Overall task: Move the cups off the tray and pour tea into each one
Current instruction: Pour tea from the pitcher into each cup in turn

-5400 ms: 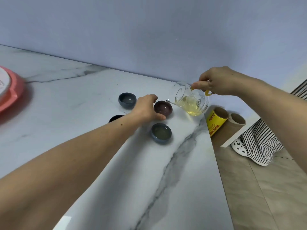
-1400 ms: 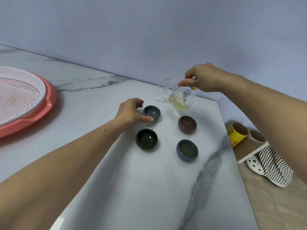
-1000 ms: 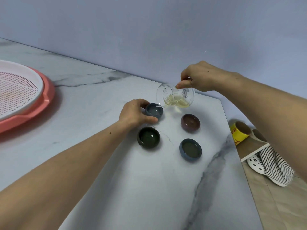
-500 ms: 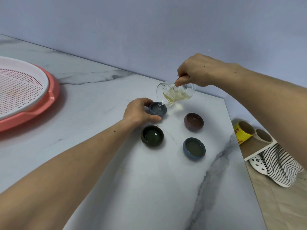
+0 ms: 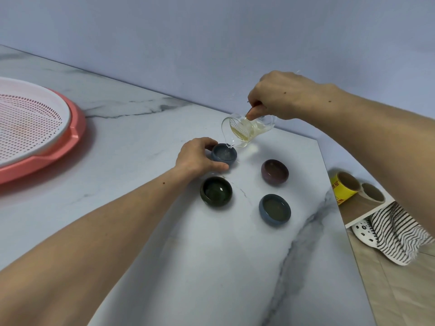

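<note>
Head view, the only one. White marble surface point(image 5: 211, 267) with grey veins, set against a plain blue-grey wall point(image 5: 211, 43). Right edge drops off to a tan floor point(image 5: 400, 290). Down there: a low white shelf point(image 5: 360, 218) with a yellow tape roll point(image 5: 342, 187) and a second roll point(image 5: 372, 192) beside it, a striped cloth point(image 5: 395, 234), and a white perforated shoe point(image 5: 363, 229) partly under the cloth.

Pink tray point(image 5: 70, 142) with a white perforated insert point(image 5: 28, 128) sits far left, cut off by the frame edge. All four cups are off it and on the surface, well apart from the tray: far blue cup point(image 5: 223, 154), purple cup point(image 5: 274, 172), dark green cup point(image 5: 216, 190), near blue cup point(image 5: 274, 209).

Left hand point(image 5: 196, 158): fingers curled partway round the far blue cup, thumb on its near side, index round the far-left side, steadying it on the surface.

Right hand point(image 5: 282, 95): fingers closed on the top of the glass pitcher point(image 5: 244, 131), thumb tip pressed at the rim. Pitcher is tipped hard left, spout just over the far blue cup, a little yellow tea pooled at its low side, thin stream at the spout.

Hard to tell: pitcher handle is hidden under the right hand. The near blue cup shows liquid; the levels in the green and purple cups are hard to read against dark glaze. Print on the tape roll is only partly legible.
</note>
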The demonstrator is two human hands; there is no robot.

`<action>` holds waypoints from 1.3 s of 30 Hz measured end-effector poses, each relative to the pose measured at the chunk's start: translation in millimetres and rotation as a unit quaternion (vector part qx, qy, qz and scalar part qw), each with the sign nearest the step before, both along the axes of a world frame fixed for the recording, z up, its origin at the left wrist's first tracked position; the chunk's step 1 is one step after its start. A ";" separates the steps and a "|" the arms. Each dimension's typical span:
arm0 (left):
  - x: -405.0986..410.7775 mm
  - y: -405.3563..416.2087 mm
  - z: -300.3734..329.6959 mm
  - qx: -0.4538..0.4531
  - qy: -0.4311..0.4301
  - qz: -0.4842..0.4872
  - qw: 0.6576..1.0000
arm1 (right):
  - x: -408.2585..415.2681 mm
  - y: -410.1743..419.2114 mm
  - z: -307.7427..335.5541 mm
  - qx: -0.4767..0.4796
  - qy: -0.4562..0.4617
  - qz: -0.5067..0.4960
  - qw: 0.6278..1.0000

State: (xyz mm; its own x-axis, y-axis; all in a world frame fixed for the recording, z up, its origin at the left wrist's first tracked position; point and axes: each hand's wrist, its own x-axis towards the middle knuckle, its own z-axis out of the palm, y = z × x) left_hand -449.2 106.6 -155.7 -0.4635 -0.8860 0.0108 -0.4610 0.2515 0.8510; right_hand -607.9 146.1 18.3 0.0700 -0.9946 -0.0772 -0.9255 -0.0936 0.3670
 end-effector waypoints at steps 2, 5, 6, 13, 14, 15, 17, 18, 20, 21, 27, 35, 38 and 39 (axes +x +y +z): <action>-0.1 -0.2 -0.2 0.000 0.000 0.001 1.000 | 0.9 0.5 0.7 0.001 0.000 -0.001 1.000; 0.0 -0.5 -0.4 -0.001 0.001 0.001 1.000 | 1.8 0.5 0.6 0.002 0.004 -0.001 1.000; 0.0 -0.8 -0.2 -0.001 0.000 0.000 1.000 | 2.3 0.4 0.3 0.002 0.007 0.000 1.000; -1.1 -2.4 -1.7 -0.006 -0.002 0.000 1.000 | 4.8 1.2 -0.4 -0.004 0.018 0.007 1.000; -1.0 -2.2 -1.8 -0.006 -0.002 0.000 1.000 | 5.2 1.4 -0.6 -0.004 0.020 0.008 1.000; -0.8 -2.1 -1.8 -0.006 -0.002 0.000 1.000 | 5.8 1.6 -0.6 -0.004 0.021 0.008 1.000; -0.6 -2.1 -2.1 -0.006 -0.003 0.000 1.000 | 7.3 2.3 -0.5 -0.002 0.024 0.007 1.000; -0.6 -2.4 -2.0 -0.007 -0.003 0.000 1.000 | 8.1 2.8 -0.4 0.000 0.025 0.006 1.000; -0.7 -2.3 -1.8 -0.007 -0.003 -0.001 1.000 | 9.4 4.0 -0.2 0.001 0.029 0.006 1.000; -0.8 -2.3 -1.6 -0.008 -0.004 -0.001 1.000 | 9.9 4.6 -0.2 0.000 0.030 0.006 1.000; 0.2 -2.1 -1.0 -0.013 -0.006 -0.001 1.000 | 11.2 5.6 -1.3 -0.001 0.035 0.004 0.999; 0.2 0.1 -0.5 -0.007 -0.001 0.001 1.000 | -6.8 8.3 -6.8 -0.007 -0.017 -0.019 1.000; 0.2 0.1 -0.3 -0.002 0.001 0.003 1.000 | -18.5 10.6 -11.2 -0.011 -0.051 -0.040 0.998; 0.0 0.4 -0.2 -0.002 0.000 0.003 1.000 | -22.7 11.6 -11.7 -0.013 -0.066 -0.049 0.997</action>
State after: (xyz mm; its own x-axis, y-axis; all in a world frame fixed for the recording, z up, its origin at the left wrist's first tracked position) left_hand -449.2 107.1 -156.0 -0.4584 -0.8886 0.0151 -0.4625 0.2531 0.8497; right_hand -630.6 157.7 6.6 -0.0201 -0.9986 -0.0481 -0.9701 0.0079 0.2425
